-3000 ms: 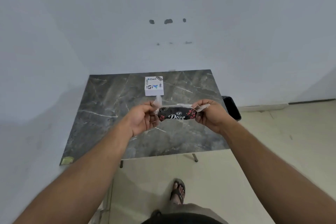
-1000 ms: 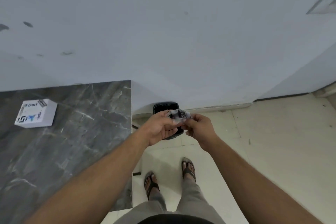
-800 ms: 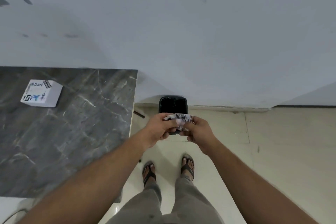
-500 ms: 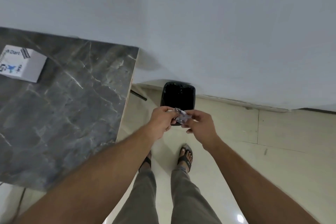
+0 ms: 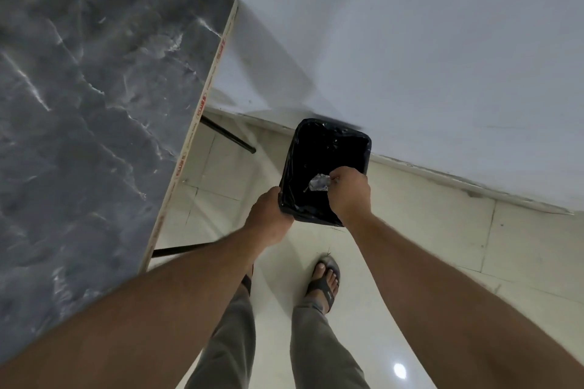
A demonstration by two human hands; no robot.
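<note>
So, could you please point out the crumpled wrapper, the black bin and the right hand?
crumpled wrapper (image 5: 318, 182), head view, its shiny creased middle.
black bin (image 5: 327, 150), head view, bare inner liner wall.
right hand (image 5: 350, 196), head view, back of the hand.

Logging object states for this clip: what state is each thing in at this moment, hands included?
crumpled wrapper: pinched in fingertips over the bin's mouth, not yet dropped.
right hand: pinches the crumpled wrapper.
left hand: at the bin's near corner, grip not visible.
bin: upright on the floor, open, lined with a black bag.
</note>
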